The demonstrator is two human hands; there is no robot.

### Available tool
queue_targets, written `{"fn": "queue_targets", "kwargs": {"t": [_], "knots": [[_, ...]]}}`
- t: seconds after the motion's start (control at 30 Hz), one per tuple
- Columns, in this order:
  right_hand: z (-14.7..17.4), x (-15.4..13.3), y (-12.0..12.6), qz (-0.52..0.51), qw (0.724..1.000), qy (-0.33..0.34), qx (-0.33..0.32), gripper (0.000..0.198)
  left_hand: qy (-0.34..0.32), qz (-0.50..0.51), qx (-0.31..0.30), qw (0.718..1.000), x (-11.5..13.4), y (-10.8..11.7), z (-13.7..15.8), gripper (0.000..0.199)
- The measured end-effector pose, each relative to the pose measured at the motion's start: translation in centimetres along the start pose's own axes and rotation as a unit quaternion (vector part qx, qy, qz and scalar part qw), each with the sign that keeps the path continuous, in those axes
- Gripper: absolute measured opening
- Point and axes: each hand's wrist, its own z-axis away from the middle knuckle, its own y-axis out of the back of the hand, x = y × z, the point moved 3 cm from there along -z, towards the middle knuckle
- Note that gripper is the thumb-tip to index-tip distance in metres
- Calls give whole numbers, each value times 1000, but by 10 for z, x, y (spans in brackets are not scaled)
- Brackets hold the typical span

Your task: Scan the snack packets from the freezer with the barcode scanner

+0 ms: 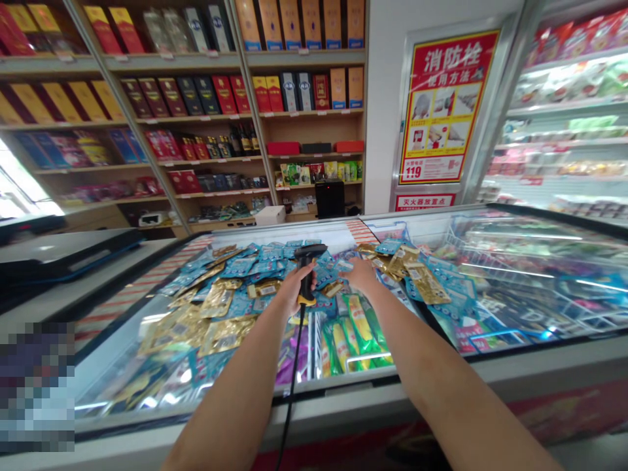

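Observation:
My left hand [300, 282] is wrapped round the handle of a black barcode scanner [310, 251] with a yellow base, its head held level above the freezer's glass top. A black cord [296, 366] runs down from the scanner between my arms. To its right, my right hand [362, 275] is closed at the edge of a small blue packet [344, 266]; its fingertips are partly hidden. Under and around both hands lie many loose packets, blue ones [240, 265] and shiny gold ones [218, 297]. Gold packets [405, 261] also lie just right of my right hand.
Beneath the glass of the chest freezer [343, 390], green-wrapped corn [360, 320] shows. More blue packets [456, 288] lie right of the dark frame. A flat dark device [69, 252] stands on the left. Behind are a white box [270, 215], a black machine [330, 199] and shelves of boxed goods [210, 96].

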Motion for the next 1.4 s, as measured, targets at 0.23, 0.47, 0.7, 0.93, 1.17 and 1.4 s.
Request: {"fn": "queue_targets", "kwargs": {"t": [0.23, 0.47, 0.7, 0.93, 1.17, 1.4], "knots": [[-1, 8, 14, -162, 969, 58, 179, 39, -9, -12, -6, 1000, 0, 1, -1, 36], [2, 1, 17, -171, 956, 126, 203, 43, -8, -13, -5, 1000, -1, 1, -1, 36], [3, 2, 11, -71, 987, 67, 128, 23, -17, -4, -9, 1000, -1, 1, 0, 36], [1, 4, 12, -32, 994, 47, 91, 32, -8, -13, -12, 1000, -2, 1, -1, 35], [1, 5, 10, -19, 995, 33, 88, 20, -10, -12, -11, 1000, -1, 1, 1, 36], [-5, 8, 3, -134, 982, 73, 113, 10, -12, -20, -16, 1000, 0, 1, 1, 35]]}}
